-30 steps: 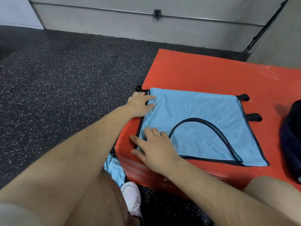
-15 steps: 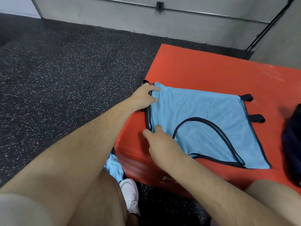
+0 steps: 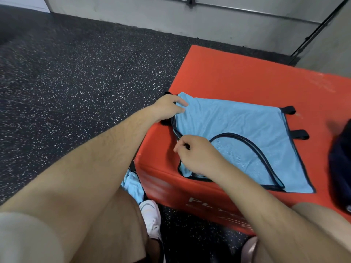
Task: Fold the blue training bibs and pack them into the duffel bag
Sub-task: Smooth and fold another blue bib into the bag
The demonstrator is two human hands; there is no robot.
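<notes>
bib [image 3: 247, 128] lay flat on red box [image 3: 247, 76], duffel bag [image 3: 341, 164] at right edge | left grip [image 3: 167, 109] pinched far-left corner, right grip [image 3: 197, 154] pinched near-left hem | risk: uneven lift could skew fold; slick mesh could slip off box edge

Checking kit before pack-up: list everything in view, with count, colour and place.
light blue mesh training bib with dark trim: one, light blue, spread on the box top
black strap tabs: two, black, at the bib's right edge
crumpled light blue fabric: one heap, light blue, on the floor left of the box
red padded box: one, red, on the floor
dark navy bag: one, navy, right side of the box, cut off by the frame
speckled rubber floor: one, black with pale flecks
grey wall: one, grey, far side
white shoe: one, white, beside the box
left hand: one, grips the bib's far left corner
right hand: one, pinches the bib's near left edge
</notes>
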